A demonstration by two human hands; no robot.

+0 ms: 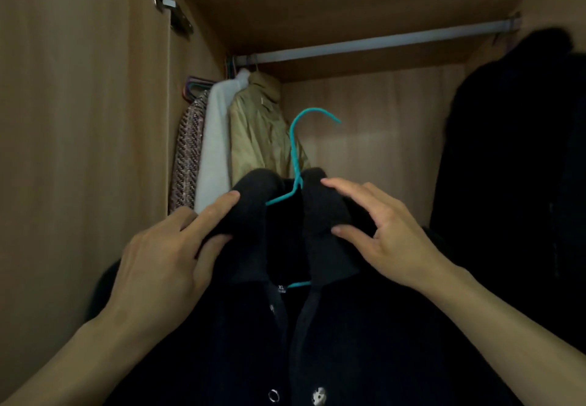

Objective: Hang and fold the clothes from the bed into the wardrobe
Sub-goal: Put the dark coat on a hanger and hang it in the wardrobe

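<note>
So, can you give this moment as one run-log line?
left hand: grips dark jacket collar | right hand: grips same collar | teal hanger: inside jacket, hook below rail, not yet hooked

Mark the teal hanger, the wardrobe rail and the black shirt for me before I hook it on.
teal hanger (293, 148): head view, on the neck below its hook.
wardrobe rail (377, 41): head view, on the middle of the grey bar.
black shirt (250, 253): head view, on a collar flap.

Beige jacket (257, 133) hangs beside white garment (215, 139).
</note>
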